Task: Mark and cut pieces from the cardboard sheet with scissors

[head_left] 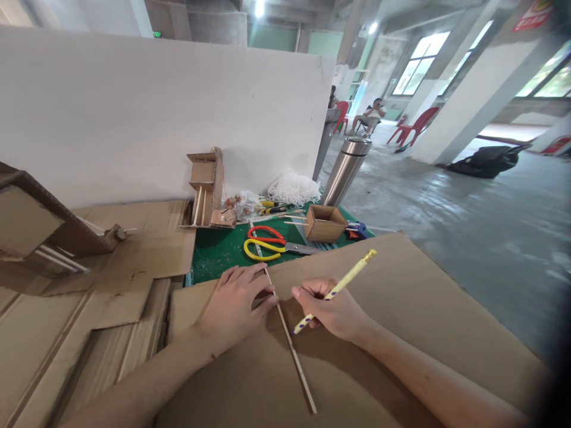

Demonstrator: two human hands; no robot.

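Observation:
A thin wooden stick [294,356] lies on a large sheet of brown cardboard [379,279], slanting down towards me. My left hand [238,303] holds its far half against the sheet, with thumb and fingertips on the wood. On the other side, my right hand [332,312] grips a pale yellow pencil [350,276] with dark dots. The pencil's lower end is close beside the stick's middle; I cannot tell whether it touches. Beyond my hands, scissors [267,244] with one red and one yellow handle rest on the green mat [214,255].
Behind the scissors stand a cardboard box [325,223], a steel flask [347,171] and a small cardboard structure [206,187]. White string [294,187] lies heaped against a white panel [160,113]. Another cardboard build [40,220] is at left. A person [370,116] sits far off.

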